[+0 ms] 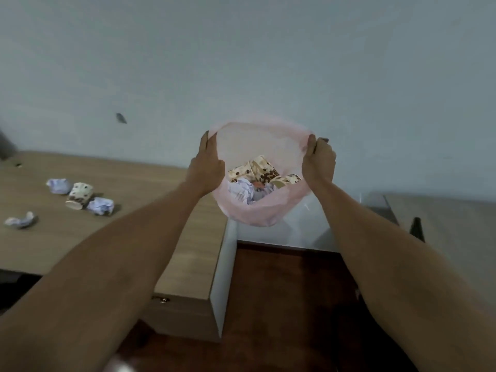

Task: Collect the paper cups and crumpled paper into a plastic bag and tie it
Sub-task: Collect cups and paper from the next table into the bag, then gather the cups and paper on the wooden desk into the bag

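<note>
Both forearms reach out over the floor, left hand and right hand each pinching the rim of the pink bag, held open in the air off the desk's end. Keeping the mouth wide and bringing it back beside the desk would ease loading. Several cups and paper wads already lie inside. On the desk remain one cup and three wads.
</note>
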`<state>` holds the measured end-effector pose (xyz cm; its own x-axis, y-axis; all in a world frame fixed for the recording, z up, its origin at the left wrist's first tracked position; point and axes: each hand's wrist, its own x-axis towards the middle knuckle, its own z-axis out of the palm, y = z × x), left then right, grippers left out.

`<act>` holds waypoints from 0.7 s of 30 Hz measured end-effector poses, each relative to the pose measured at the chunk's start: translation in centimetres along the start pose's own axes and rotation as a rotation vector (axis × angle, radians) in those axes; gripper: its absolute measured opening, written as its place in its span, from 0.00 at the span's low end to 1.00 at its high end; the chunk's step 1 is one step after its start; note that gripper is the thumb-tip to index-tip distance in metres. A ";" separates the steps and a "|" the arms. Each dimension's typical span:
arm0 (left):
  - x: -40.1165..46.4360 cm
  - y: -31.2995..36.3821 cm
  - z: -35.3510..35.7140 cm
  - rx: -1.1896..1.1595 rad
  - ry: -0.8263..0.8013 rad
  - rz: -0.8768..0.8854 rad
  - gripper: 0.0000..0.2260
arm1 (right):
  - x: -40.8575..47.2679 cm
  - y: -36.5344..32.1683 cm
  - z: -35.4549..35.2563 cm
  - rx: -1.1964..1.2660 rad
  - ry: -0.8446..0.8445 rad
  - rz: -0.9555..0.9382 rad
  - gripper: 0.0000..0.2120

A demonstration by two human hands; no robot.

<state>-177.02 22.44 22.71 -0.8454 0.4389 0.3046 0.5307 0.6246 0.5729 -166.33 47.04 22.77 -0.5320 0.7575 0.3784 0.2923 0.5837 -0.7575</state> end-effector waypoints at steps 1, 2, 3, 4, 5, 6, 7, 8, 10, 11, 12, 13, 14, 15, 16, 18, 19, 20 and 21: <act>-0.3 -2.3 -0.8 0.012 0.002 -0.037 0.33 | -0.8 -0.9 2.3 0.010 -0.033 -0.020 0.24; -0.8 -4.4 -1.6 0.023 0.006 -0.071 0.34 | -1.5 -1.8 4.5 0.024 -0.065 -0.036 0.23; -1.2 -6.3 -2.3 0.034 0.007 -0.107 0.35 | -2.1 -2.6 6.5 0.039 -0.097 -0.047 0.23; -1.6 -8.1 -2.9 0.042 0.008 -0.144 0.35 | -2.6 -3.4 8.6 0.052 -0.131 -0.055 0.23; -1.9 -9.8 -3.4 0.047 0.012 -0.181 0.36 | -3.1 -4.1 10.4 0.063 -0.163 -0.065 0.23; -2.2 -11.4 -3.9 0.051 0.019 -0.214 0.36 | -3.5 -4.8 12.2 0.073 -0.195 -0.074 0.23; -2.3 -13.0 -4.2 0.055 0.027 -0.245 0.37 | -3.9 -5.3 14.1 0.084 -0.224 -0.084 0.24; -2.4 -14.4 -4.6 0.055 0.035 -0.273 0.37 | -4.2 -5.9 15.8 0.090 -0.247 -0.094 0.24; -2.2 -17.0 -5.1 0.056 0.049 -0.319 0.38 | -4.5 -6.7 19.1 0.099 -0.293 -0.113 0.24; -2.0 -18.1 -5.3 0.060 0.055 -0.337 0.38 | -4.4 -7.2 20.7 0.104 -0.315 -0.122 0.24; -1.6 -19.1 -5.6 0.069 0.058 -0.353 0.38 | -4.3 -7.6 22.2 0.108 -0.336 -0.129 0.24; -1.3 -20.0 -5.8 0.084 0.060 -0.370 0.38 | -4.2 -8.1 23.7 0.111 -0.356 -0.132 0.24; -0.8 -21.0 -6.1 0.107 0.062 -0.382 0.38 | -4.0 -8.7 25.0 0.120 -0.374 -0.128 0.24; -0.2 -21.9 -6.3 0.133 0.063 -0.393 0.38 | -3.7 -9.3 26.2 0.130 -0.389 -0.125 0.23; 0.4 -22.9 -6.5 0.151 0.062 -0.409 0.39 | -3.4 -9.7 27.5 0.141 -0.398 -0.129 0.23; 1.6 -24.7 -6.7 0.163 0.053 -0.444 0.40 | -2.7 -10.4 30.0 0.150 -0.416 -0.143 0.23; 2.2 -25.6 -6.8 0.165 0.050 -0.458 0.40 | -2.3 -10.7 31.3 0.151 -0.429 -0.145 0.23; 2.7 -26.5 -6.9 0.176 0.049 -0.470 0.40 | -2.0 -11.1 32.4 0.152 -0.439 -0.152 0.22; 3.1 -27.4 -6.9 0.193 0.047 -0.478 0.41 | -1.7 -11.4 33.4 0.153 -0.442 -0.163 0.22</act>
<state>-194.61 2.19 13.19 -0.9957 0.0484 0.0791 0.0819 0.8582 0.5068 -195.29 29.30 12.96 -0.8569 0.4442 0.2615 0.0749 0.6093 -0.7894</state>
